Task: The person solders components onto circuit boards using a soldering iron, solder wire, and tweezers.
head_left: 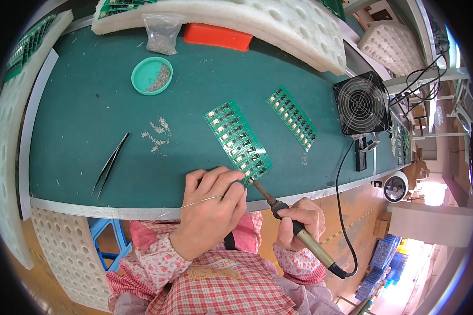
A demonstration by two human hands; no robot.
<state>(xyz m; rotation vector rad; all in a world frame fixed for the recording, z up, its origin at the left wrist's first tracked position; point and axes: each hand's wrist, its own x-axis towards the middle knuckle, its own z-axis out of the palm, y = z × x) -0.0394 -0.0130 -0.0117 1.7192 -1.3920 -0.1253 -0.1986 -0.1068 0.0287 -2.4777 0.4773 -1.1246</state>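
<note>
My right hand (302, 223) is closed round the dark grip of a soldering iron (312, 245). The iron's tip touches or nearly touches the near end of a green circuit board panel (238, 137) lying on the bench. My left hand (211, 207) is closed on a thin solder wire (168, 211), and its fingertips rest at the same near corner of the panel. Those fingers partly hide where wire and tip come together. Farther right lies a second, narrower circuit board panel (293, 118).
A pair of tweezers (110, 165) and loose small parts (157, 135) lie left on the green bench (89, 115). Behind them are a teal dish (140, 79), a plastic bag (162, 34) and a red box (217, 37). A fan (360, 104) stands right; the iron's cord (339, 205) loops below it.
</note>
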